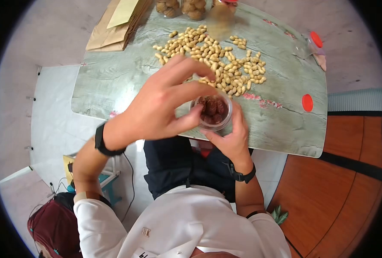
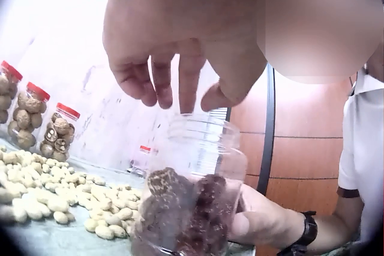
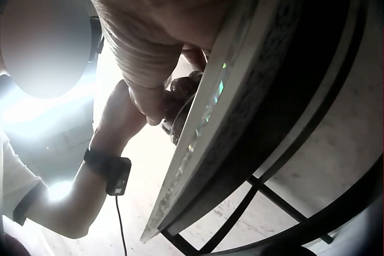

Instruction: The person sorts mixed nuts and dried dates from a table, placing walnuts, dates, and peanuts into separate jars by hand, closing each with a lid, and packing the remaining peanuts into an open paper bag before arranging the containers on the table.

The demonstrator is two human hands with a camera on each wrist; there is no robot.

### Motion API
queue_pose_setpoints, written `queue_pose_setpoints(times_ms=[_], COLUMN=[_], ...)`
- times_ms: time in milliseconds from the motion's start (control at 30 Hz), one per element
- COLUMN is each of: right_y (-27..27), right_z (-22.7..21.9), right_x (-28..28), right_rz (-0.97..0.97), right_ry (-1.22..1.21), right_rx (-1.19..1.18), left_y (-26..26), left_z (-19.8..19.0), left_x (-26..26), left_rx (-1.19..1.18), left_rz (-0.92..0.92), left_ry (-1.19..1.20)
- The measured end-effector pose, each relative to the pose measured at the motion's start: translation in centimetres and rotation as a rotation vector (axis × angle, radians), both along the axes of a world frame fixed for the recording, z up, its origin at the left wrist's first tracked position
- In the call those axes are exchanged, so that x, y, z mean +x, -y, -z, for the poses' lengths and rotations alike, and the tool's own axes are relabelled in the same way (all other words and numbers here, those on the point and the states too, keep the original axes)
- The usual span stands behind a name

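Observation:
A clear, lidless jar (image 1: 214, 112) holds dark red, wrinkled date-like pieces (image 2: 210, 208). It is at the table's near edge, and the right hand (image 1: 231, 139) grips its side, fingers and thumb curled round it. Over the jar's mouth hangs the left hand (image 1: 161, 103), fingers loosely bent. From the left wrist view, the fingertips of the left hand (image 2: 180, 58) point down at the rim, with nothing seen between them. In the right wrist view the right hand (image 3: 162, 34) covers much of the jar, and its dark contents (image 3: 180, 97) show beside the table edge.
Many unshelled peanuts (image 1: 216, 56) lie spread beyond the jar. Red-lidded walnut jars (image 2: 29, 118) stand at the back, near a brown paper bag (image 1: 109, 32). A loose red lid (image 1: 307, 102) and a clear red-topped container (image 1: 305, 45) are at the right.

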State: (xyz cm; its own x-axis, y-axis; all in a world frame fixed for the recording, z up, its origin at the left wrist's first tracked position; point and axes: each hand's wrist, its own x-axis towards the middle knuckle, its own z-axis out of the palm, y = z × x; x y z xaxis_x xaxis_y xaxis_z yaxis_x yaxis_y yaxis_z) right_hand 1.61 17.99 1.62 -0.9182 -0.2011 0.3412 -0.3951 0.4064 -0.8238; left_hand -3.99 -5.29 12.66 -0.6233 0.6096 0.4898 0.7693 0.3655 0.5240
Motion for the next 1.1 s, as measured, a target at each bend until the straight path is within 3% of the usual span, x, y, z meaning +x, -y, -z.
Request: queue_pose_setpoints(times_ms=[100, 167, 233, 367, 500, 600, 700, 800, 900, 1033, 1100], right_y=[0.0, -0.1, 0.0, -0.4, -0.5, -4.9, -12.5, -20.4, -27.3, -30.7, -31.5], right_z=[0.0, -0.1, 0.0, 0.4, -1.6, -2.5, -3.5, -4.1, -3.3, -2.7, -2.2], right_x=[-0.1, -0.1, 0.0, 0.0, -0.2, 0.1, -1.7, -5.0, -8.0, -10.9, -12.1], right_rz=[0.004, 0.013, 0.007, -0.075, -0.128, -0.129, 0.155, 0.408, 0.399, 0.24, 0.255], right_ry=[-0.031, -0.052, -0.019, 0.056, -0.091, -0.228, -0.181, -0.082, -0.068, 0.011, 0.177], right_rx=[0.024, 0.047, 0.036, 0.02, 0.105, 0.16, 0.46, 0.641, 0.891, 0.84, 0.899], left_y=[0.9, 0.2, -0.8, -3.2, -3.9, -3.0, -2.3, -3.1, -3.9, -4.7, -4.6], left_z=[2.7, 4.1, 6.5, 9.8, 12.5, 13.8, 14.0, 14.5, 14.6, 14.9, 14.4], left_x=[2.1, 4.2, 5.0, 5.6, 6.4, 6.4, 6.3, 5.8, 5.4, 5.0, 4.9], left_rx=[0.082, 0.247, 0.263, 0.392, 0.618, 0.663, 0.619, 0.659, 0.674, 0.726, 0.701], left_rz=[-0.086, -0.24, -0.226, -0.243, -0.323, -0.381, -0.478, -0.441, -0.422, -0.368, -0.353], left_ry=[0.054, 0.29, 0.358, 0.344, 0.243, 0.148, 0.092, 0.141, 0.22, 0.294, 0.256])
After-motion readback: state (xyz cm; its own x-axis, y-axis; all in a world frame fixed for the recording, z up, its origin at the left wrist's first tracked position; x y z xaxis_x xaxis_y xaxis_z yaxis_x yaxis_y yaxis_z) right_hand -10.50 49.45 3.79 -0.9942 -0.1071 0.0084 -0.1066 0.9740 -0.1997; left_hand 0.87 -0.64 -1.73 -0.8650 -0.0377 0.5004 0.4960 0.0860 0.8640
